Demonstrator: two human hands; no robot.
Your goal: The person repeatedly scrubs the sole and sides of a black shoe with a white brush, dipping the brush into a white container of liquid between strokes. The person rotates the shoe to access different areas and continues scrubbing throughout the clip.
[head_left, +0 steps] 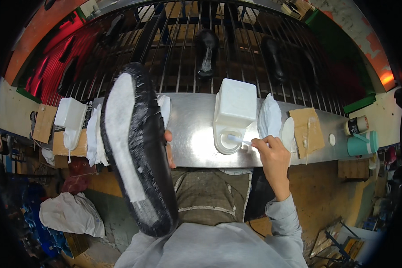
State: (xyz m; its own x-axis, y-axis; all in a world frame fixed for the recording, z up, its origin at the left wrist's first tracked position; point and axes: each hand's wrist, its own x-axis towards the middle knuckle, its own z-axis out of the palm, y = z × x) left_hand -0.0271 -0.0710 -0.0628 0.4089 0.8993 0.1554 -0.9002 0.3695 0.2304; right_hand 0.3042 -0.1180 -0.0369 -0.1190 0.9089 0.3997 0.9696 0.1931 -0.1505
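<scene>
A black shoe upper [154, 147] stands tall on the left, its underside turned toward me. Down the middle of that underside runs a pale insole [119, 116], with a rough, glossy black margin around it. My left hand [169, 149] grips the upper from behind; only a few fingers show at its right edge. On the metal ledge, a white plastic dispenser [236, 105] has a round cup at its front. My right hand [272, 161] pinches a small light-coloured brush [240, 140], whose tip is down in the cup. Its bristles are hidden there.
Beyond the metal ledge [190, 134] lies a rack of bars [174, 58] carrying several dark shoes. A second white dispenser [71, 114] stands left; white cloth [269, 117], cardboard [307, 131] and a teal mug [362, 143] are on the right. Red light glows at far left.
</scene>
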